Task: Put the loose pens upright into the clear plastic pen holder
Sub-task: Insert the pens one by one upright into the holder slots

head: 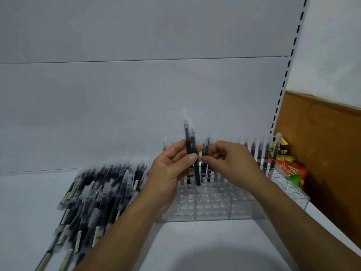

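- My left hand (pixel 170 173) is over the left part of the clear pen holder (pixel 213 210), its fingers (pixel 192 157) curled and clamped on a small bunch of pens (pixel 190 141) held upright, caps up
- The lower ends of the bunch hang just above the holder's holes
- My right hand (pixel 228 163) is over the middle of the holder, thumb and fingertip pinched together on a single pen (pixel 206 147) just beside the bunch
- This pen is blurred, so I cannot tell if its tip sits in a hole
- Upright pens (pixel 259 153) fill the holder's back row
- The loose pens (pixel 93 190) lie in a heap left of the holder, on the white shelf (pixel 195 241)
- Snack packets (pixel 291 169) sit just right of the holder, behind its far corner
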`<state>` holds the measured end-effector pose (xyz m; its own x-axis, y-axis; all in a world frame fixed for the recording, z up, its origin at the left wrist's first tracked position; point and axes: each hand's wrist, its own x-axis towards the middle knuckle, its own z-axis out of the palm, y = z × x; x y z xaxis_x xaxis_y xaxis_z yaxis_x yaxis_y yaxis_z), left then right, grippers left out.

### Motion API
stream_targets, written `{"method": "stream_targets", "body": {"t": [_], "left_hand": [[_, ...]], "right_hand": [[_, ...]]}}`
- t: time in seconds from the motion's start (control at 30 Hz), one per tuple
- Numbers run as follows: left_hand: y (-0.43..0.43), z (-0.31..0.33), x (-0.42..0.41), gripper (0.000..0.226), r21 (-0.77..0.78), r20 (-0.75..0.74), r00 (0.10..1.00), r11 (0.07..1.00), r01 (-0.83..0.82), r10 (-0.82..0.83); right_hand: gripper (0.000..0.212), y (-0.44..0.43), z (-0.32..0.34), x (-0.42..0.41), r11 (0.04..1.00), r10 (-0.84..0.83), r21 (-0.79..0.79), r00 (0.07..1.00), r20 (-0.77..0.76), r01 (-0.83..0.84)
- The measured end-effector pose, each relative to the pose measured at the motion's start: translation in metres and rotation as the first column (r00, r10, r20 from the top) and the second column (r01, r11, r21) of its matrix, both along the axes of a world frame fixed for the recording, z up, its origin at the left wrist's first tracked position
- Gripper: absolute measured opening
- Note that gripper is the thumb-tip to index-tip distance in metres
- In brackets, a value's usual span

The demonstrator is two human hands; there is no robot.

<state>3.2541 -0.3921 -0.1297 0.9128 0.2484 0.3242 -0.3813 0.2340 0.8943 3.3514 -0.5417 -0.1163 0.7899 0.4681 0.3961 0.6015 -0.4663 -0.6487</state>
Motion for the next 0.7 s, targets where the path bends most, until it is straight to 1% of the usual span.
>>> {"method": "stream_targets", "body": {"t": [0.13, 0.2, 0.3, 0.33, 0.37, 0.43, 0.47, 0.5, 0.53, 0.6, 0.7], "left_hand": [[-0.001, 0.0, 0.001, 0.04, 0.015, 0.004, 1.0, 1.0, 0.02, -0.02], [-0.001, 0.0, 0.001, 0.04, 0.017, -0.007, 1.0, 0.999, 0.027, -0.027], [-0.001, 0.0, 0.0, 0.042, 0.03, -0.022, 0.999, 0.999, 0.027, -0.026], [-0.001, 0.0, 0.0, 0.042, 0.033, -0.03, 0.999, 0.999, 0.027, -0.025], [0.0, 0.0, 0.0, 0.042, 0.034, -0.037, 0.999, 0.999, 0.028, -0.026], [0.0, 0.0, 0.0, 0.041, 0.035, -0.039, 0.998, 0.998, 0.043, -0.041], [0.0, 0.0, -0.001, 0.04, 0.039, -0.041, 0.998, 0.998, 0.051, -0.049], [-0.001, 0.0, -0.001, 0.04, 0.048, -0.042, 0.998, 0.997, 0.055, -0.053], [-0.001, 0.0, -0.001, 0.039, 0.059, -0.044, 0.998, 0.997, 0.058, -0.055], [-0.002, 0.001, -0.002, 0.038, 0.078, -0.049, 0.997, 0.995, 0.06, -0.056], [-0.002, 0.001, -0.002, 0.034, 0.081, -0.053, 0.997, 0.995, 0.057, -0.053]], "right_hand": [[0.011, 0.003, -0.004, -0.005, 0.98, -0.028, -0.196, 0.996, 0.083, 0.044], [0.013, 0.003, -0.003, -0.008, 0.967, -0.029, -0.247, 0.992, 0.12, 0.058], [0.013, -0.004, -0.001, -0.009, 0.96, -0.035, -0.274, 0.993, 0.108, 0.064], [0.014, -0.009, 0.0, -0.009, 0.968, -0.041, -0.244, 0.995, 0.096, 0.063], [0.015, -0.012, 0.0, -0.01, 0.983, -0.04, -0.175, 0.996, 0.078, 0.053], [0.017, -0.017, 0.003, -0.014, 0.996, 0.027, 0.08, 0.999, -0.017, -0.025], [0.017, -0.017, 0.005, -0.018, 0.976, 0.098, 0.203, 0.992, -0.082, -0.08], [0.016, -0.016, 0.006, -0.022, 0.952, 0.166, 0.28, 0.978, -0.125, -0.125], [0.017, -0.013, 0.007, -0.026, 0.936, 0.21, 0.317, 0.968, -0.14, -0.157], [0.016, -0.008, 0.007, -0.031, 0.919, 0.239, 0.352, 0.961, -0.141, -0.177], [0.009, -0.003, 0.006, -0.031, 0.903, 0.197, 0.416, 0.966, -0.169, -0.111]]}}
